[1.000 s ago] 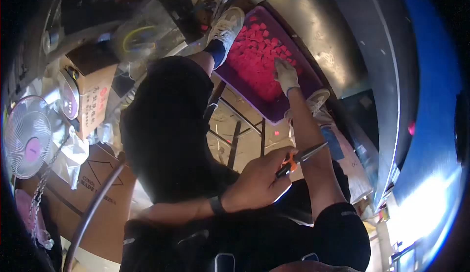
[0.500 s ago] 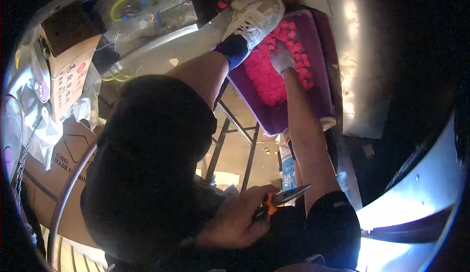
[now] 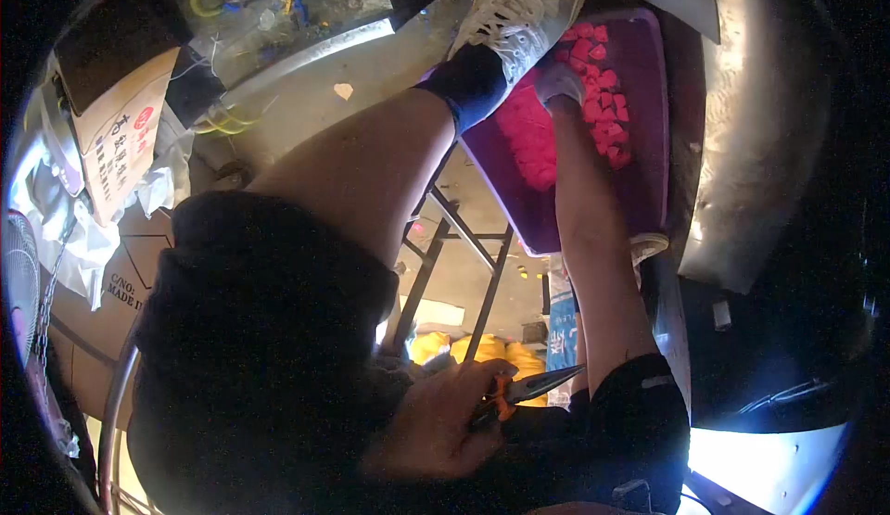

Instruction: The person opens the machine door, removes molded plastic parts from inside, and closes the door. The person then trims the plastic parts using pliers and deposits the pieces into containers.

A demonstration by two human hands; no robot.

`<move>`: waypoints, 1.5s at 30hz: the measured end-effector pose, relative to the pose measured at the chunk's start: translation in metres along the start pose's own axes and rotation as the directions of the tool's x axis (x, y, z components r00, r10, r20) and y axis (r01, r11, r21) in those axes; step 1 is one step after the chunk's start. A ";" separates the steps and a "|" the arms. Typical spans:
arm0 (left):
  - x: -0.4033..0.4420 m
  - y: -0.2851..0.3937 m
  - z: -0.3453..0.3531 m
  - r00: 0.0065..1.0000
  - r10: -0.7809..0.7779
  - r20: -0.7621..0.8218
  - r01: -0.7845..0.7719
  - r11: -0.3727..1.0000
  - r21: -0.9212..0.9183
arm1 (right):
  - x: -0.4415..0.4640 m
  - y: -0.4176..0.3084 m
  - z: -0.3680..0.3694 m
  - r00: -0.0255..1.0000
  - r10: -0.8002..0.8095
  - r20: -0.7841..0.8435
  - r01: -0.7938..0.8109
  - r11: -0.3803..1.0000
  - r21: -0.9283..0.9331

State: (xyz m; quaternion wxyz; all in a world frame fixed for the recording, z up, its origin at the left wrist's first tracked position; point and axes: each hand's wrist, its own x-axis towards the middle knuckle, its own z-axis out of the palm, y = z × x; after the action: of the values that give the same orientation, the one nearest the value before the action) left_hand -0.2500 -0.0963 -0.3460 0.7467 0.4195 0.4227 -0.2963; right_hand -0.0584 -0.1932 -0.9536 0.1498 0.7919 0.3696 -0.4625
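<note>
My left hand (image 3: 445, 427) is closed around a pair of pliers (image 3: 542, 382) with orange on the handles. Their pointed metal jaws stick out to the right, close to my right forearm. My right hand (image 3: 559, 86), in a light glove, is down in a purple plastic bin (image 3: 640, 181) at the upper right. Many small bright pink pieces (image 3: 607, 107) lie in this bin, loose blocky ones on the right and a denser mass (image 3: 528, 149) on the left. The gloved fingers are blurred and partly hidden, so what they touch is unclear.
My leg ends in a white shoe (image 3: 519, 19) at the bin's left edge. Dark metal legs of a stand (image 3: 464, 246) are below the bin. Cardboard boxes (image 3: 116, 149) and white plastic (image 3: 83, 255) are at left. Yellow items (image 3: 510, 356) lie low in the middle.
The view has shifted, and the bin appears further right. My right hand has moved back slightly toward the bin's left side, by the shoe. My left hand still holds the pliers.
</note>
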 end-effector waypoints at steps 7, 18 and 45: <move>0.005 0.005 0.006 0.997 -0.075 0.020 0.075 0.997 0.020 | -0.001 0.028 0.073 0.997 -0.064 -0.040 0.065 0.997 0.043; 0.015 0.016 0.008 0.990 -0.129 0.051 0.127 0.991 0.039 | -0.021 0.032 0.088 0.882 -0.469 -0.054 0.466 0.846 0.260; 0.024 0.009 0.009 0.998 -0.068 -0.004 0.068 0.997 0.041 | -0.047 -0.040 0.092 0.798 -0.527 0.292 0.566 0.821 -0.066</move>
State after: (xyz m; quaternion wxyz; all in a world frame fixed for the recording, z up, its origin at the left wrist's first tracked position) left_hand -0.2284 -0.1017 -0.3609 0.7269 0.4206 0.4315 -0.3296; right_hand -0.1587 -0.2398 -0.9581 0.1160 0.5695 0.5934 -0.5569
